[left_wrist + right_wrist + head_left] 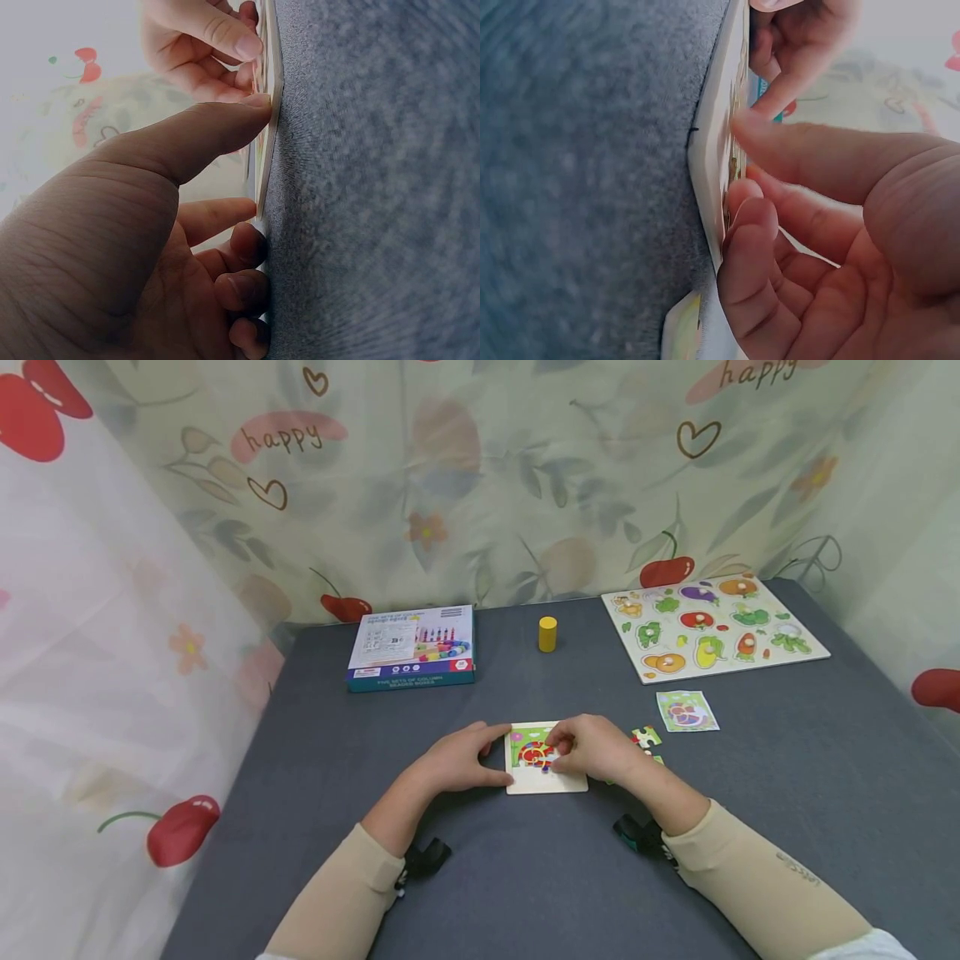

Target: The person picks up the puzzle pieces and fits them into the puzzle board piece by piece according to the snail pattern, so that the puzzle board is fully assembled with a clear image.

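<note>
A small wooden jigsaw board (536,783) lies on the table, its upper part filled with a green and red picture and its lower part bare wood. My left hand (468,760) is at its left side, straight thumb and forefinger touching the edge near the two corners; the other fingers fold in below, as the left wrist view shows. Over the board's right half, my right hand (596,750) pinches a jigsaw piece low at the surface, mostly hidden by thumb and fingers. Loose jigsaw pieces (647,737) lie just beyond the right wrist.
A small picture card (687,711) lies right of the loose pieces. Behind it is a large vegetable puzzle board (720,627). A yellow cylinder (547,634) stands at the back middle, with a flat game box (411,649) to its left. Patterned curtains (480,485) enclose the table.
</note>
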`<control>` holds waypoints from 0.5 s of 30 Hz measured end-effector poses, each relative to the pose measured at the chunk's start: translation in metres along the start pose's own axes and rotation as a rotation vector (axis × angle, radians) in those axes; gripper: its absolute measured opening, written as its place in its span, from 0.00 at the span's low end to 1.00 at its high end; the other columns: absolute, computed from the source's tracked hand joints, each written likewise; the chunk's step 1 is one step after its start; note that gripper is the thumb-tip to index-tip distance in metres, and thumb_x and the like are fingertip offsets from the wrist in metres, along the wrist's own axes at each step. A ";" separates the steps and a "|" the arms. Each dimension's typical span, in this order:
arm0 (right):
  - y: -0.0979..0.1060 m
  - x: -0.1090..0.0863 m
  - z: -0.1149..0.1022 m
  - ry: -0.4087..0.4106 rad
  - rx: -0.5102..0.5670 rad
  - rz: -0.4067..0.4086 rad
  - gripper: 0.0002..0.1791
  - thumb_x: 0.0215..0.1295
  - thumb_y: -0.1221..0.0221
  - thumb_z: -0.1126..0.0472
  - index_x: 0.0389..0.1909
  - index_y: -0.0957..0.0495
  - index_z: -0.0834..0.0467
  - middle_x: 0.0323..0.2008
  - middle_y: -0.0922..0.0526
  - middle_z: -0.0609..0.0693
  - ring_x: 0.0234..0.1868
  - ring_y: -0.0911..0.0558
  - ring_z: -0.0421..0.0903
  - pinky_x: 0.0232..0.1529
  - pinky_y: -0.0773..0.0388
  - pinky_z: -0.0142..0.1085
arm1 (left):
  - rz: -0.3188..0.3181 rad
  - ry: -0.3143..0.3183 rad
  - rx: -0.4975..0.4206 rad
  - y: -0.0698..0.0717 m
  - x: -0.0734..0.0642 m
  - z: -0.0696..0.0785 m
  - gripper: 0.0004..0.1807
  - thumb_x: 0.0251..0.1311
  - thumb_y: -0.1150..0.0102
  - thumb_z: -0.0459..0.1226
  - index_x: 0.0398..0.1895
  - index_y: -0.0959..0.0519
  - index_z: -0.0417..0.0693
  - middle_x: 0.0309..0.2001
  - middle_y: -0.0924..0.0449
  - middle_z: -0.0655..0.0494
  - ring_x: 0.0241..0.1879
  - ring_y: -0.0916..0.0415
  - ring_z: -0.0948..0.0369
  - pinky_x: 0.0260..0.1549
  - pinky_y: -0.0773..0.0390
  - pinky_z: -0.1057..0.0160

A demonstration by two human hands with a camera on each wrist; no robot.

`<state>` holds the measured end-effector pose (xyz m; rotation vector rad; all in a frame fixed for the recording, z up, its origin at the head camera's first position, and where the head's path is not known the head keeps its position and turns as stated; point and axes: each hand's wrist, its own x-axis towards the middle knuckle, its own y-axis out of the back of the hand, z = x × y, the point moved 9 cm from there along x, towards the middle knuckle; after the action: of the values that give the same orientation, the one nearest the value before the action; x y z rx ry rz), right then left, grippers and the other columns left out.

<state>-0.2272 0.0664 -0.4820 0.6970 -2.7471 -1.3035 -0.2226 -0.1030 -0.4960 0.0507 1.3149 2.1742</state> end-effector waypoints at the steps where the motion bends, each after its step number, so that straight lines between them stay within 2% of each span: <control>1: 0.000 0.000 0.000 -0.001 -0.006 0.004 0.14 0.56 0.25 0.64 0.44 0.15 0.59 0.29 0.21 0.46 0.30 0.25 0.43 0.36 0.29 0.39 | 0.000 0.001 -0.001 0.000 0.000 0.000 0.46 0.57 0.27 0.57 0.78 0.33 0.59 0.39 0.30 0.55 0.38 0.31 0.59 0.32 0.36 0.60; 9: -0.005 0.002 -0.002 0.049 -0.055 -0.024 0.20 0.58 0.28 0.64 0.53 0.14 0.57 0.25 0.25 0.47 0.25 0.28 0.44 0.30 0.34 0.38 | -0.003 0.001 -0.001 -0.002 0.002 -0.003 0.46 0.57 0.28 0.58 0.78 0.34 0.59 0.39 0.30 0.56 0.37 0.31 0.59 0.31 0.36 0.60; 15: -0.004 0.003 -0.004 0.085 -0.126 -0.022 0.20 0.59 0.28 0.63 0.54 0.13 0.55 0.21 0.27 0.46 0.24 0.30 0.44 0.28 0.35 0.38 | -0.006 0.001 0.006 -0.002 0.002 -0.003 0.46 0.57 0.28 0.58 0.78 0.34 0.59 0.40 0.30 0.56 0.38 0.31 0.59 0.32 0.36 0.60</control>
<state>-0.2272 0.0598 -0.4827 0.7556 -2.5731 -1.4020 -0.2241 -0.1038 -0.4993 0.0473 1.3205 2.1656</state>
